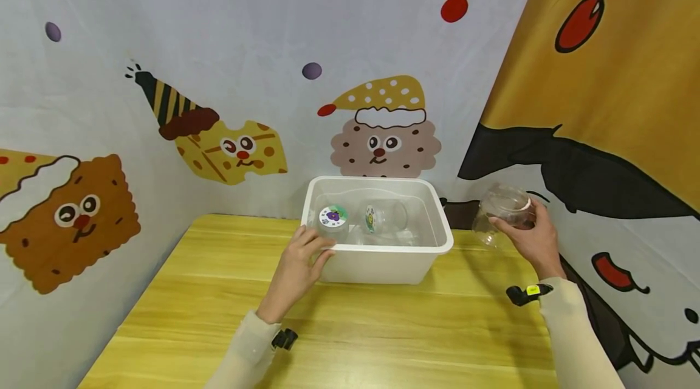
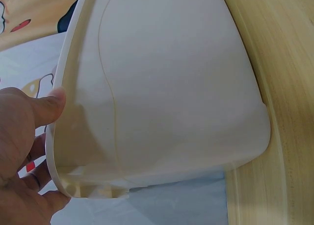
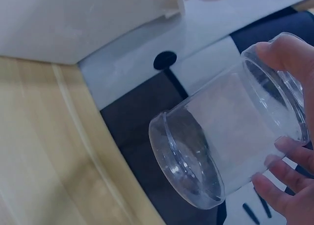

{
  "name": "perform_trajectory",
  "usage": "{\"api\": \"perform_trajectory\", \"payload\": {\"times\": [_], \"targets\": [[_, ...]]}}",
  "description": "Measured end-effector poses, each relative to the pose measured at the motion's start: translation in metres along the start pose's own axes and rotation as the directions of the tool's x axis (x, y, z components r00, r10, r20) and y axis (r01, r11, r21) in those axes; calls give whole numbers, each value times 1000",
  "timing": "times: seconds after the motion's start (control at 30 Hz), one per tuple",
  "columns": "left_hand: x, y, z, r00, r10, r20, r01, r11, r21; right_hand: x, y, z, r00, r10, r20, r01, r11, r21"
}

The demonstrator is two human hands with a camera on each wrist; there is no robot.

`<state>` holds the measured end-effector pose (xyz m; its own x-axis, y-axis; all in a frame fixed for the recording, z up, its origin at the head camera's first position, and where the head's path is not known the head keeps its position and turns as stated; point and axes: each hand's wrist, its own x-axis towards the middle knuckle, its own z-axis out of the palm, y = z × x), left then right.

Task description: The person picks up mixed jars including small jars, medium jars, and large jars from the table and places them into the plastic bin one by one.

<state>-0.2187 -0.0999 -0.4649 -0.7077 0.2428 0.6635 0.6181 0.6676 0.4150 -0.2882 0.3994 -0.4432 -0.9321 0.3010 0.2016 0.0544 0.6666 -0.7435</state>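
Note:
A white plastic bin (image 1: 383,267) stands on the table against the back wall. My left hand (image 1: 295,261) grips its rim near the front left corner; in the left wrist view the thumb (image 2: 51,106) presses the rim from outside. To the right of the bin, my right hand (image 1: 538,243) holds a clear plastic jar (image 3: 225,122) above the table, thumb and fingers around one end. Inside the bin, a clear jar with a purple-fruit label (image 1: 333,217) appears upright at the left. Beside it another clear jar (image 1: 392,217) lies on its side, its label facing left.
The yellow wood-grain table (image 1: 219,310) extends in front and to the left of the bin. A cloth backdrop (image 1: 246,24) printed with cartoon food surrounds the table at the back and sides, close behind the bin and the right hand.

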Motion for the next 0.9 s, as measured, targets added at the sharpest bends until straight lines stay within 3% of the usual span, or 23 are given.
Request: {"api": "perform_trajectory", "payload": {"times": [0.9], "targets": [[1, 0, 1, 999, 24, -22, -24, 1000, 18, -16, -69, -4, 976, -214, -31, 215, 976, 42]]}}
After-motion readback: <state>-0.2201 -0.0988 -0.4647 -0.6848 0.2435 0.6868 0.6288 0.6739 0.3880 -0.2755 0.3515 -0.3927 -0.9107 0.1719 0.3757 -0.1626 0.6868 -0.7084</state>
